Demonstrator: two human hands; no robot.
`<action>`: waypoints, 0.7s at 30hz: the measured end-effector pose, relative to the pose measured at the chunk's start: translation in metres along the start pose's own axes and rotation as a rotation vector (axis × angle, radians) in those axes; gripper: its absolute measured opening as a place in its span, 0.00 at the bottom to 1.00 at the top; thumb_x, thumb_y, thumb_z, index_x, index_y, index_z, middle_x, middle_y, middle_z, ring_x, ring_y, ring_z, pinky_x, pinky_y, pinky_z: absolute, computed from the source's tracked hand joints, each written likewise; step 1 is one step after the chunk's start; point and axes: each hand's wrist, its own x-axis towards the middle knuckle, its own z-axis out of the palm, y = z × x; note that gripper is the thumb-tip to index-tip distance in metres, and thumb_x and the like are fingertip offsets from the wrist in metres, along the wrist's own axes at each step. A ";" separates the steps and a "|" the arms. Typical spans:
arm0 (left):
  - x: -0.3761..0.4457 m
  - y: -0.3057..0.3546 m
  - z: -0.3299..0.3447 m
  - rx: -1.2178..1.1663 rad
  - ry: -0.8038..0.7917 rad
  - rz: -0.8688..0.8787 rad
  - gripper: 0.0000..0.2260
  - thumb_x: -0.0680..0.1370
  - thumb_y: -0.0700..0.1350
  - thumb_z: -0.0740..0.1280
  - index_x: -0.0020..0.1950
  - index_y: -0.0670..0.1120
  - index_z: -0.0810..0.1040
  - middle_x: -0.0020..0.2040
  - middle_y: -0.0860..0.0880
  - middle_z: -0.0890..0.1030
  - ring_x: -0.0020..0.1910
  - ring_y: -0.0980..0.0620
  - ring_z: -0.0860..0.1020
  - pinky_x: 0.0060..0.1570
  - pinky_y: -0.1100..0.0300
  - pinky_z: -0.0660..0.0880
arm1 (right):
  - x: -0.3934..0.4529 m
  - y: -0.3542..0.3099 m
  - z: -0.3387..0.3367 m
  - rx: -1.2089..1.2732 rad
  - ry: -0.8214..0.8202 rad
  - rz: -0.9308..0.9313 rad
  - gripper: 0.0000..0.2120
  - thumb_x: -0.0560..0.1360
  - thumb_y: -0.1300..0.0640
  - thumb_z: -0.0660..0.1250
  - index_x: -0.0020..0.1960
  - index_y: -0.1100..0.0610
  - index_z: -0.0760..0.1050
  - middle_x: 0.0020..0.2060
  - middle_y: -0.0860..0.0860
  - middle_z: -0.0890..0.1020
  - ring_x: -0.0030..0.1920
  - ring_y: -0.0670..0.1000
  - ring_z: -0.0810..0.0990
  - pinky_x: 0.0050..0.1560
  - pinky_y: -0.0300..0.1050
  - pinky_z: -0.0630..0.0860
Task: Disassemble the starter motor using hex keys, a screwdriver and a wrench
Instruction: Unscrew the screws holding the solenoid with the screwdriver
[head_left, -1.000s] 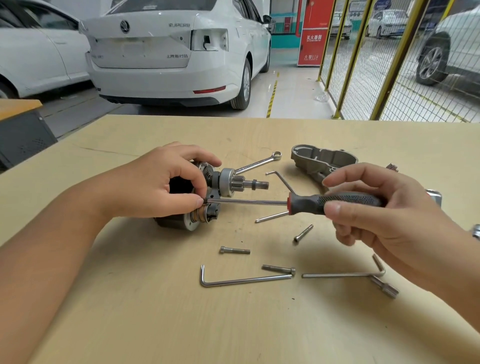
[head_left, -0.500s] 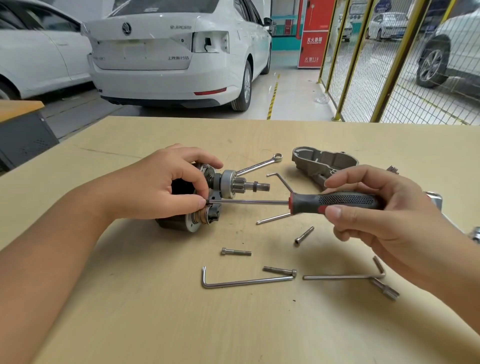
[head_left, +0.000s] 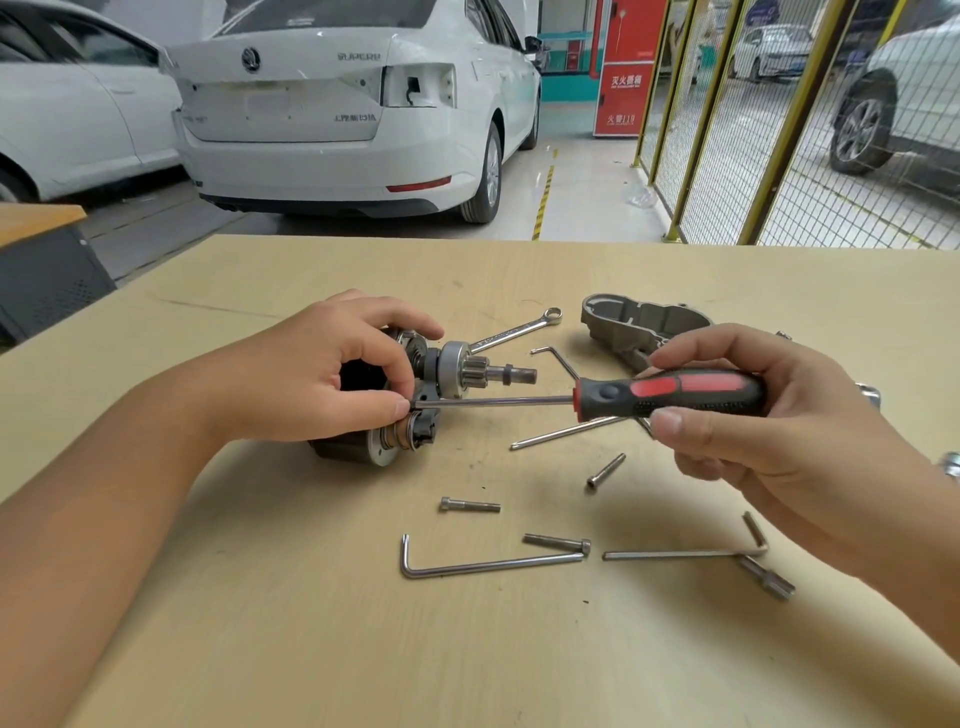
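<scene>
Nearest on the tan surface (head_left: 260, 649), well short of the starter motor (head_left: 405, 405): two hex keys, one long L-shaped (head_left: 488, 564) and a second (head_left: 685, 553) to its right, with a loose bolt (head_left: 557, 542) between their ends. Closer to the motor, two more bolts (head_left: 470, 504) (head_left: 605, 471) lying apart. Then the hands: left hand (head_left: 322, 379) curled over the motor's dark body, thumb and forefinger pinching at the tip of the screwdriver (head_left: 670, 393); right hand (head_left: 769, 426) to the motor's right, fingers wrapped round the red-and-black handle, shaft held level and pointing left into the motor's end. Motor lying on its side mid-surface, pinion shaft sticking out rightward. Under the screwdriver, a third hex key (head_left: 566, 428). Just beyond the motor, a wrench (head_left: 514, 330), and farther right a grey housing cover (head_left: 639, 322). Past the surface's far edge, a white car (head_left: 337, 114).
</scene>
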 end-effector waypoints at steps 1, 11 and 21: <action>0.000 0.000 0.000 -0.001 0.000 0.000 0.05 0.73 0.50 0.70 0.40 0.56 0.86 0.70 0.63 0.76 0.71 0.60 0.70 0.70 0.57 0.65 | 0.000 0.001 0.001 0.009 -0.003 0.007 0.21 0.60 0.61 0.79 0.52 0.58 0.82 0.39 0.60 0.77 0.33 0.56 0.69 0.31 0.45 0.69; 0.000 -0.002 0.000 0.007 0.004 0.015 0.04 0.73 0.50 0.71 0.40 0.56 0.85 0.69 0.63 0.76 0.71 0.59 0.70 0.70 0.55 0.66 | 0.000 0.000 -0.001 -0.044 -0.031 -0.013 0.19 0.61 0.55 0.81 0.50 0.54 0.83 0.37 0.59 0.80 0.27 0.57 0.71 0.28 0.46 0.72; 0.001 -0.006 0.001 0.003 0.010 0.037 0.06 0.72 0.56 0.68 0.40 0.58 0.85 0.69 0.65 0.76 0.70 0.58 0.71 0.68 0.58 0.66 | -0.001 -0.001 0.004 -0.130 -0.015 0.047 0.17 0.69 0.42 0.77 0.49 0.53 0.83 0.35 0.61 0.83 0.24 0.57 0.72 0.23 0.41 0.67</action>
